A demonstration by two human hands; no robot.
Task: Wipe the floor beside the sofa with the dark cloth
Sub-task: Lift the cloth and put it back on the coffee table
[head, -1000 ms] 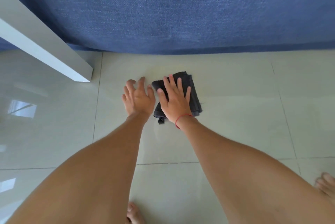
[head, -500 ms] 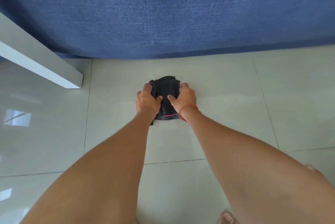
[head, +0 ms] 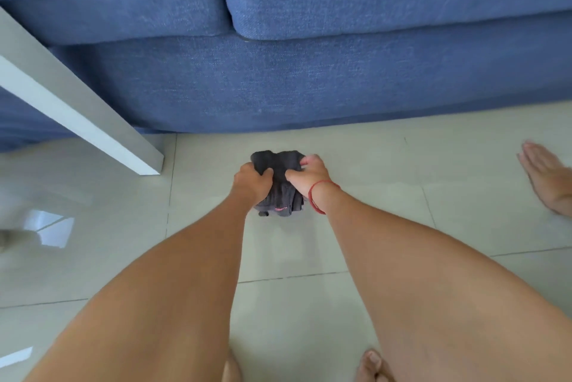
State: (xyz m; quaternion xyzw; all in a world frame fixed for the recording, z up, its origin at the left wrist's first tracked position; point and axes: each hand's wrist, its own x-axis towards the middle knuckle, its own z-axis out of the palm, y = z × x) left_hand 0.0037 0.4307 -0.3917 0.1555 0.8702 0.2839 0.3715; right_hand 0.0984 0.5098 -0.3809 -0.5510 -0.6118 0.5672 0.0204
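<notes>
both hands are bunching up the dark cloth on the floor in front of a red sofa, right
Not quite. The sofa is blue, not red, as the head view shows. The rest holds: the left hand and the right hand are both gripping the dark cloth, bunched on the tiled floor in front of it.

Middle of the bunched dark grey cloth covered by the left hand and right hand; fingertips tucked into the folds, out of sight. Blue fabric sofa cut off at the top and both sides. White slanted table leg running out at the left edge. Bare foot at the right edge blurred, partly cropped. Toes at the bottom edge cropped. Forearms cut off at the bottom edge
</notes>
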